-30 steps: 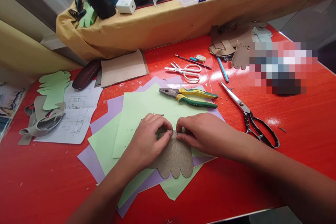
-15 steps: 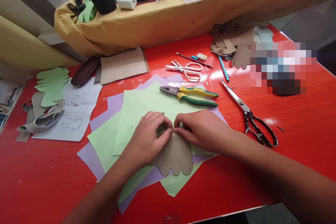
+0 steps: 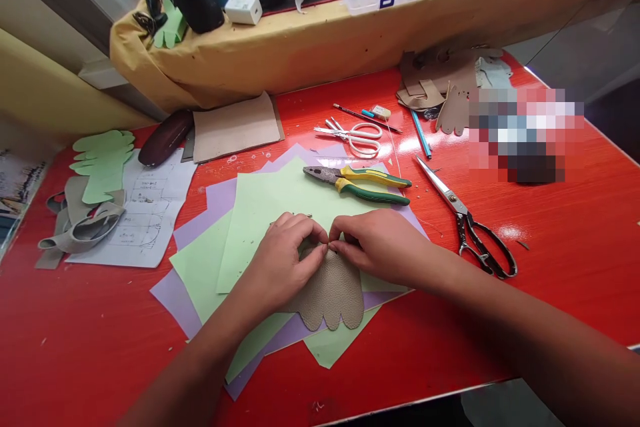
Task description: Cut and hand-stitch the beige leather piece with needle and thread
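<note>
A beige pebbled leather piece (image 3: 334, 293) with a scalloped lower edge lies on stacked green paper (image 3: 270, 199) and purple paper (image 3: 193, 230). My left hand (image 3: 286, 255) rests over its upper left part, thumb and forefinger pinched at the top edge. Against those fingertips, my right hand (image 3: 369, 237) also pinches. Whatever lies between the right fingertips is too small to make out. Both hands hide much of the leather's upper part. Beyond them lie combination pliers (image 3: 357, 185) with green and yellow handles.
Large black-handled scissors (image 3: 465, 217) lie at right; small white-handled scissors (image 3: 353, 137), a pencil (image 3: 367, 118) and a blue pen (image 3: 421, 135) lie behind. Leather scraps (image 3: 435, 80) sit back right. A dark case (image 3: 166, 138), leather sheets (image 3: 237, 128) and a drawn pattern (image 3: 145, 220) are at left.
The view has shifted slightly, so the table things appear a little displaced. Both hands keep their pinch at the leather's top edge.
</note>
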Action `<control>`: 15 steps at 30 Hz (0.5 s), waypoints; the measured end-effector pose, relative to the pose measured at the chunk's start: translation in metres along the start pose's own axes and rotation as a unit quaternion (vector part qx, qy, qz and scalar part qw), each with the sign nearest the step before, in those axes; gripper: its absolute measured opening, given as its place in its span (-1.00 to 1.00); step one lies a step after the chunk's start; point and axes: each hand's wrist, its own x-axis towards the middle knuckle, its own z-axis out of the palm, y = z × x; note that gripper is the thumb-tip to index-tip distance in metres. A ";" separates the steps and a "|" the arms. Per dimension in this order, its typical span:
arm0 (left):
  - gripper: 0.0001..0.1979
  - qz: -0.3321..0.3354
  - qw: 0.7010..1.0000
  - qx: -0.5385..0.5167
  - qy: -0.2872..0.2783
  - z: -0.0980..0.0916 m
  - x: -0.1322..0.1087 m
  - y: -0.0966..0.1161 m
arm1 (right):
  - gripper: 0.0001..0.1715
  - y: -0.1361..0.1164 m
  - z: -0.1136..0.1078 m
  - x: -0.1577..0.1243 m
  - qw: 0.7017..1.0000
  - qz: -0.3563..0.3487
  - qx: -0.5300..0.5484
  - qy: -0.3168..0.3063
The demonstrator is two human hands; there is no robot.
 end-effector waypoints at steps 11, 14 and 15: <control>-0.92 0.000 1.000 0.005 0.003 0.003 0.000 -0.002 | -0.84 0.006 -0.002 -0.001 1.000 0.000 0.013 -0.003; -0.92 0.003 1.000 0.004 0.006 0.003 0.000 -0.002 | -0.84 0.006 -0.001 -0.002 1.000 -0.005 0.015 -0.002; -0.92 0.004 1.000 0.005 0.007 0.003 0.000 -0.003 | -0.84 0.006 0.000 -0.002 1.000 -0.007 0.014 -0.001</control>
